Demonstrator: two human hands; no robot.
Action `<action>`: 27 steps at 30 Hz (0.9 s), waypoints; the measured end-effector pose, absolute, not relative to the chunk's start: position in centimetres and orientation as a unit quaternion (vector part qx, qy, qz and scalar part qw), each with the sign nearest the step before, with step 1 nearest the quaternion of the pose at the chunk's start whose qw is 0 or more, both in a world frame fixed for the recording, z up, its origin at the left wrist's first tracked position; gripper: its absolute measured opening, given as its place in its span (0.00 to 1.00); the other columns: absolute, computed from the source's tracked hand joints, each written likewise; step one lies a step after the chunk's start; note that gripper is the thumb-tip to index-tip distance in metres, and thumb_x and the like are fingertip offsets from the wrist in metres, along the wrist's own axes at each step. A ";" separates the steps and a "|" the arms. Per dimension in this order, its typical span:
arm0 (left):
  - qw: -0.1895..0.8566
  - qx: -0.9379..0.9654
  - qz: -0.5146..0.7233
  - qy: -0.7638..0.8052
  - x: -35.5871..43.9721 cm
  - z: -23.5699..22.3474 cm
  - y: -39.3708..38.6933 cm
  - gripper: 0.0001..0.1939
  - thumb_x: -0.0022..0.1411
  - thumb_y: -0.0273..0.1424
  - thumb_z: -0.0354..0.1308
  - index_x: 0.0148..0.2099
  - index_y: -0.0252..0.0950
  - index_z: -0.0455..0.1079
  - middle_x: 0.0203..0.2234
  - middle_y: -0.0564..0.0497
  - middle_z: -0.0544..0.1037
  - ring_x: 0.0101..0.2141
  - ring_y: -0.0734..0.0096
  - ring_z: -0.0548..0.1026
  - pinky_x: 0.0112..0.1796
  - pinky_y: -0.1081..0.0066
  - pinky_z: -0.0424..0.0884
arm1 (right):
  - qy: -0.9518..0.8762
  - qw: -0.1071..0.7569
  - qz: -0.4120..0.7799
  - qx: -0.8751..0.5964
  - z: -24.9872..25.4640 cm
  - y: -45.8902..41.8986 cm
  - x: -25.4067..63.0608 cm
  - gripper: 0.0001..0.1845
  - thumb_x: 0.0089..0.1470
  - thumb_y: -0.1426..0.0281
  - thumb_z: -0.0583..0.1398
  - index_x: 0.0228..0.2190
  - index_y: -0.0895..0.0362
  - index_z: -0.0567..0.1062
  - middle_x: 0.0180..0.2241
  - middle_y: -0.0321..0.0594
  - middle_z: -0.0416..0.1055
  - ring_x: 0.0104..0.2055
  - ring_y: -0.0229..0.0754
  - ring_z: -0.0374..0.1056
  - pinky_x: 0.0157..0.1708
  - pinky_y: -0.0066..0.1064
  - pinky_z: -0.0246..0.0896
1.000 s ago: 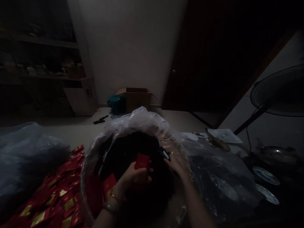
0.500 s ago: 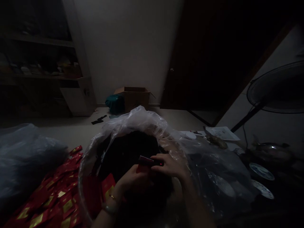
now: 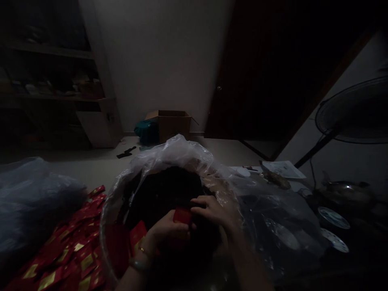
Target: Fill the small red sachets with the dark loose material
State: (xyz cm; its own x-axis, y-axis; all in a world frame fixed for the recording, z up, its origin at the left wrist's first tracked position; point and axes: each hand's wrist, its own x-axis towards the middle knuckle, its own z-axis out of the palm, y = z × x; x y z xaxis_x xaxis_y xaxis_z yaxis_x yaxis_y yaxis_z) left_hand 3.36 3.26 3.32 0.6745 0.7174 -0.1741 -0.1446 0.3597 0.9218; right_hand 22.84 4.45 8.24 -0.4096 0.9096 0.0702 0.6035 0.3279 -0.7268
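Note:
In the dim head view my left hand (image 3: pixel 165 228) is closed on a small red packet (image 3: pixel 182 216), held upright over the plastic-lined tub (image 3: pixel 104 226). My right hand (image 3: pixel 209 208) is close beside the packet with its fingers curled; whatever they hold is lost in the dark. Below both hands lies a dark loose mass (image 3: pixel 166 186) inside the tub. More red packets with gold patches, one of them a red packet (image 3: pixel 138 235), rest at the tub's left inner side, near my left wrist.
A heap of red-and-gold packets (image 3: pixel 81 250) lies left of the tub, beside a large filled plastic bag (image 3: pixel 36 198). At right are clear plastic sheeting (image 3: pixel 281 230), plates (image 3: pixel 333 218) and a standing fan (image 3: pixel 354 113). An open cardboard box (image 3: pixel 174 124) stands by the wall.
The dark slim device with a red light in my right hand no longer shows. The red packet's upper part now shows more clearly in my left hand. Both hands remain over the tub.

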 end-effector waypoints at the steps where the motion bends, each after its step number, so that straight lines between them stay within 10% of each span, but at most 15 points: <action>1: 0.769 0.497 0.277 0.293 3.3 3.2 3.3 0.15 0.45 0.32 0.65 0.36 0.29 0.75 0.26 0.47 0.77 0.24 0.73 0.72 0.28 0.73 0.68 | -0.777 0.245 0.315 -0.486 8.1 4.5 22.8 0.12 0.51 0.67 0.59 0.37 0.56 0.79 0.33 0.40 0.76 0.35 0.44 0.70 0.36 0.31 0.61; 13: 0.741 0.488 0.311 0.342 3.5 2.5 3.3 0.23 0.45 0.26 0.61 0.48 0.33 0.70 0.30 0.49 0.76 0.25 0.74 0.72 0.29 0.72 0.68 | -0.667 0.285 0.382 -0.573 8.8 4.6 25.4 0.28 0.45 0.59 0.63 0.47 0.59 0.74 0.40 0.43 0.76 0.39 0.48 0.71 0.39 0.37 0.65; 27: 0.734 0.521 0.280 0.333 3.5 2.6 3.3 0.12 0.44 0.27 0.62 0.34 0.29 0.74 0.21 0.51 0.75 0.21 0.76 0.70 0.24 0.76 0.65 | -0.733 0.272 0.353 -0.514 7.9 4.4 22.5 0.16 0.47 0.66 0.61 0.40 0.56 0.78 0.37 0.41 0.76 0.39 0.45 0.70 0.39 0.32 0.62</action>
State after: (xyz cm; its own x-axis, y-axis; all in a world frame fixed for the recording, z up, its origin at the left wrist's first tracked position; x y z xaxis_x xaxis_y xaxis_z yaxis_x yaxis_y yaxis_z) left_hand 3.52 3.31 2.65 0.6213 0.7584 -0.1970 -0.0647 0.3002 0.9517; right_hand 22.45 4.40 7.86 -0.3237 0.9455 0.0360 0.5614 0.2226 -0.7970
